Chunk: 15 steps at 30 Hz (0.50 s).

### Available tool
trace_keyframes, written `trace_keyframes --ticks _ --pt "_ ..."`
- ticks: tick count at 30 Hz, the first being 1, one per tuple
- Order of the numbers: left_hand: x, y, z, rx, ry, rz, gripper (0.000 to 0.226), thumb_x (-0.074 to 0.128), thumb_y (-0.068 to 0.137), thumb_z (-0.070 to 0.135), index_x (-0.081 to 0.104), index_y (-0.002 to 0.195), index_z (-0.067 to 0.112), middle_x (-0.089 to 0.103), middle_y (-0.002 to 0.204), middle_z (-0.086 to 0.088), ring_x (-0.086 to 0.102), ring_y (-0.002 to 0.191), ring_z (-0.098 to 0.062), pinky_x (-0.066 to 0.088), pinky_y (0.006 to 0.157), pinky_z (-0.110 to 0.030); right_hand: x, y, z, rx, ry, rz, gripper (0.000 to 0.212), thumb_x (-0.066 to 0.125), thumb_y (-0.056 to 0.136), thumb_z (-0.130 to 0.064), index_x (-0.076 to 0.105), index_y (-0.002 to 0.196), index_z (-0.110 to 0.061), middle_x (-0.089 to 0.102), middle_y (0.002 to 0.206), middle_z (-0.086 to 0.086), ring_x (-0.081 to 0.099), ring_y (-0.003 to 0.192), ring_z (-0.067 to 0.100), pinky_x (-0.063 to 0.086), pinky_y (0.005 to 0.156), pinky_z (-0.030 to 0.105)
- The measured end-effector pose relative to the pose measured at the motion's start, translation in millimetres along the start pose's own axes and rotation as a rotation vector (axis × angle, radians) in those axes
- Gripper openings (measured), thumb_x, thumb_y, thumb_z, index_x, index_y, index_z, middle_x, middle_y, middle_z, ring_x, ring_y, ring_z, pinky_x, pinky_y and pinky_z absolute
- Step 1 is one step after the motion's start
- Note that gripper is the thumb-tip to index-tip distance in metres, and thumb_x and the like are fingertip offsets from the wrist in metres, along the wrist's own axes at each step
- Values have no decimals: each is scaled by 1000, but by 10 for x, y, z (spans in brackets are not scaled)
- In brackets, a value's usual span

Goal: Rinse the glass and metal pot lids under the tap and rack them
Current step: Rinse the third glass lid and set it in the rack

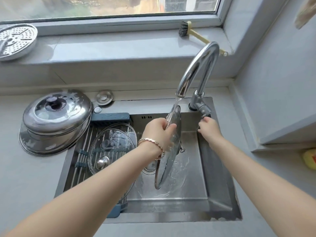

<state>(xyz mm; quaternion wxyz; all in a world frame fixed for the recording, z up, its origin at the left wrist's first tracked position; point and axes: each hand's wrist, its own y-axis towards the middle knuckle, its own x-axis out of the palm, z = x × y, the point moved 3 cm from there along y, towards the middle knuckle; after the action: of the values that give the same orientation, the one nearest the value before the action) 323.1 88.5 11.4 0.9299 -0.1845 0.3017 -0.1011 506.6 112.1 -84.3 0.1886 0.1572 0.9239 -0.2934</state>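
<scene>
2nd glass lid (172,168) mid-rinse
L hand (159,132) grip clamps it under tap (198,65), R hand (209,128) grip clamps lever (203,111); 1st lid (111,147) racked, metal lids (56,115) undone.

Was home kitchen: steel sink (220,177) sunk in counter (25,185), tap (200,65) ran, rack (109,117) spanned sink, metal lid (56,113) alongside, brush (184,29) lay on windowsill (119,47).

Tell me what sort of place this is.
Most likely a home kitchen: a steel sink with a running tap, a glass pot lid on a rack, a dish brush on the windowsill.
</scene>
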Motion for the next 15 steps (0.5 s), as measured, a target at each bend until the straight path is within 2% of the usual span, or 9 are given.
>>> trace_keyframes --ticks 2,4,6,8,9,10,11,13,15 --pt "-27 -58 -48 32 -9 14 35 54 90 28 46 72 -1 67 92 -27 69 55 -24 54 50 -51 55 47 -47 30 36 34 16 39 86 -2 54 87 -6 47 81 5 47 87 23 48 85 41" --pt "-75 -110 -83 57 -13 42 36 55 89 29 38 64 9 65 93 -29 69 54 -25 53 51 -52 119 80 -94 34 63 41 25 39 83 1 43 66 -18 39 70 -1 44 83 22 38 62 28" --pt "-127 -143 -108 38 -50 63 37 56 89 28 36 63 10 66 91 -29 69 53 -24 54 51 -49 172 120 -139 22 56 6 35 38 81 1 31 61 -26 32 66 -7 43 80 20 30 54 22" --pt "-184 -179 -120 7 -111 77 36 56 90 23 34 64 11 68 88 -24 68 50 -22 49 43 -35 202 103 -223 0 -2 -47 27 38 81 0 46 74 -26 38 72 -7 45 79 18 33 58 20" --pt "-212 -195 -122 0 -132 87 36 55 90 21 33 64 11 69 87 -22 68 50 -22 46 39 -28 204 94 -249 -13 -37 -77 30 39 81 -1 55 97 -21 46 83 -3 47 86 19 40 66 21" --pt "-239 -219 -122 -5 -149 98 36 55 90 19 32 63 11 69 86 -20 67 50 -23 44 37 -24 197 73 -262 -16 -96 -108 44 40 83 -2 50 124 -15 51 102 4 50 97 22 45 79 26" --pt "-262 -243 -127 -10 -169 109 37 55 90 18 31 62 11 69 84 -19 67 50 -24 43 35 -22 189 25 -260 -11 -167 -145 56 41 85 -3 36 139 -12 48 122 8 49 109 26 45 90 33" --pt "-298 -285 -157 -11 -199 129 40 56 89 16 29 60 13 69 82 -19 67 50 -25 43 33 -20 193 -145 -228 -46 -309 -226 56 41 88 -6 31 143 -11 41 141 9 46 122 26 41 97 34" --pt "-331 -326 -194 -14 -207 139 41 57 89 16 29 59 13 68 82 -24 67 50 -25 44 33 -21 275 -396 -153 -108 -390 -347 46 42 92 -11 41 138 -11 45 141 8 48 124 22 38 98 28"
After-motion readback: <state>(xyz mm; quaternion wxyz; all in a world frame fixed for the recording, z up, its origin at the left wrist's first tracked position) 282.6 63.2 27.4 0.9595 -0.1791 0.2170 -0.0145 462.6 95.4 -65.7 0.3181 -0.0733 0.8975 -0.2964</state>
